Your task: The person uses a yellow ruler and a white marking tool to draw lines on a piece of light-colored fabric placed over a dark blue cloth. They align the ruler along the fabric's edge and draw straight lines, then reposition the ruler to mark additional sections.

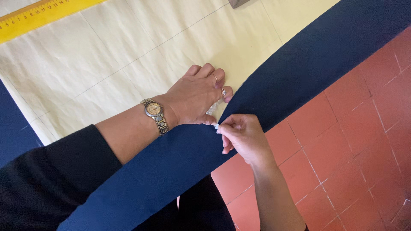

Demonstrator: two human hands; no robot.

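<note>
Nearest to us is our black sleeve (47, 179), covering the left forearm up to a bare stretch of arm that carries a gold and silver wristwatch (155, 114). Beyond the watch, our left hand (195, 97) lies palm down, fingers spread flat, on the cream pattern paper (128, 47); its grip is released, pressing rather than holding, and two rings show on the fingers. Its fingertips reach the paper's slanted edge, where the navy fabric (299, 72) begins.

Our right hand (244, 134) comes up from below, its grip clenched in a pinch on a small white piece of chalk (216, 126), whose tip meets the fabric right at the paper's edge, just beside the left thumb. Only a sliver of the chalk shows between finger and thumb.

Pencil lines cross the paper, which lies over the fabric spread on the counter. Navy cloth runs as a broad band from the upper right down to the lower left, hanging over the counter's edge. A yellow ruler (38, 15) rests on the paper at the far left corner. To the right, below, we see a floor of red tiles (364, 141).
</note>
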